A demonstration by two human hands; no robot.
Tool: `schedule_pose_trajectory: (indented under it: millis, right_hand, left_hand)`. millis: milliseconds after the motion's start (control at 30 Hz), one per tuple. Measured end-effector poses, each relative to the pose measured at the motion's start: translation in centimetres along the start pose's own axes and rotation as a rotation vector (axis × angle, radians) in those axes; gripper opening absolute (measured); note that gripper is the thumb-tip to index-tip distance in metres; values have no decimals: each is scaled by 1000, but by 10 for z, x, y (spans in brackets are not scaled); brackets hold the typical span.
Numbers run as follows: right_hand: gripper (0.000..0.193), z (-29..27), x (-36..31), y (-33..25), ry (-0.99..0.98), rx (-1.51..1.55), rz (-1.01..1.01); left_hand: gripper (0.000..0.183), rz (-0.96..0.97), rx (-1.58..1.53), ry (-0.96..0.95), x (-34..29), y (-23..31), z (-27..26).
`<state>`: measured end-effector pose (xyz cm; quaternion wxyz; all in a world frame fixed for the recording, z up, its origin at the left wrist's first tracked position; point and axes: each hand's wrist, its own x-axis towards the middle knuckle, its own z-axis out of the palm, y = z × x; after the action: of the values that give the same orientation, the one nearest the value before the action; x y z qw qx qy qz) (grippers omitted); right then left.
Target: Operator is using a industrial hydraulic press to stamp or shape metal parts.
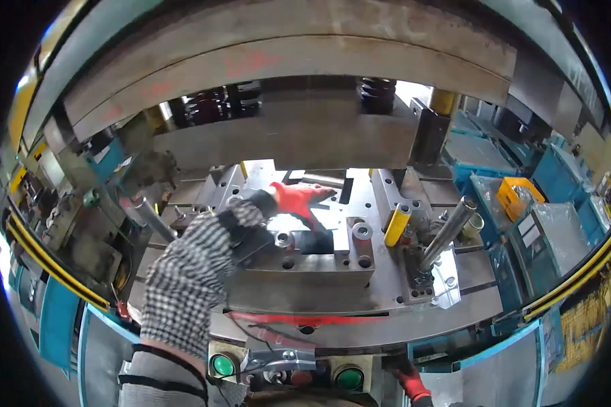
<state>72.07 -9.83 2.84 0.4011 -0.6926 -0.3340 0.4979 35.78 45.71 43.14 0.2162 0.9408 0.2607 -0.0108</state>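
Note:
My left hand [297,198], in a red glove, reaches in over the lower die [271,266] of a press. Its fingers stretch out to the right and look apart, above a bright metal plate [336,217] on the die. I see nothing held in it. A checked sleeve [190,271] covers that forearm. My right hand [409,380], in a red and dark glove, is low at the right, beside the control box with a green button [349,378]. Its fingers are dark and mostly hidden, so their pose is unclear.
The upper die block [285,139] hangs over the lower die. Guide posts stand at both sides, one steel post [448,234] at the right near a yellow cylinder [397,225]. Another green button [223,365] is at the lower left. An orange bin [519,197] sits among blue carts.

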Motion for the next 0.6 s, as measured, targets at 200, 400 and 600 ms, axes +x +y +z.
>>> schedule_pose_trajectory:
  millis: [200,400,600]
  right_hand:
    - [54,-117,-60,116,286,405,-30]
    - [60,-163,-44,30,580,171,-30]
    - [92,-203,101,-132,593,-270,-562]
  left_hand:
    - [120,-136,-32,-361,89,-26,19]
    - [106,2,-56,-109,47,-35,6]
    - [113,108,-122,375,-33,84,-29]
